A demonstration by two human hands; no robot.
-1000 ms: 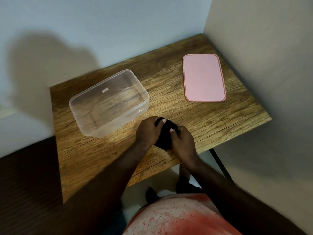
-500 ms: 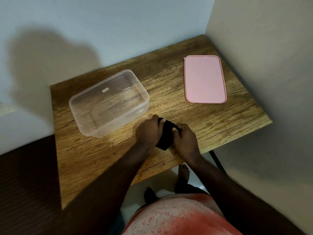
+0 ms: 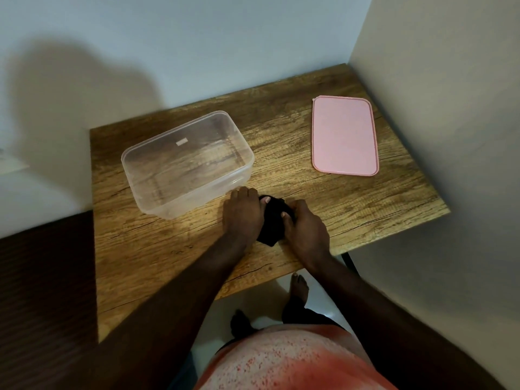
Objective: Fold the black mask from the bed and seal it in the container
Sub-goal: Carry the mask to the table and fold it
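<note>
The black mask (image 3: 272, 224) lies bunched small on the wooden table (image 3: 174, 249), near its front edge. My left hand (image 3: 244, 215) presses on its left side and my right hand (image 3: 306, 228) on its right side, thumbs on the cloth. Much of the mask is hidden under my fingers. The clear plastic container (image 3: 242, 175) stands open and empty just left of and behind my hands. Its pink lid (image 3: 344, 135) lies flat at the table's far right.
The table sits in a corner, with a wall behind and another wall (image 3: 436, 108) close on the right. A dark surface (image 3: 45, 291) borders the table on the left. My feet show on the floor below the front edge.
Both hands have stayed on the mask and drawn slightly closer, squeezing the cloth into a narrower bundle. The container and lid have not moved.
</note>
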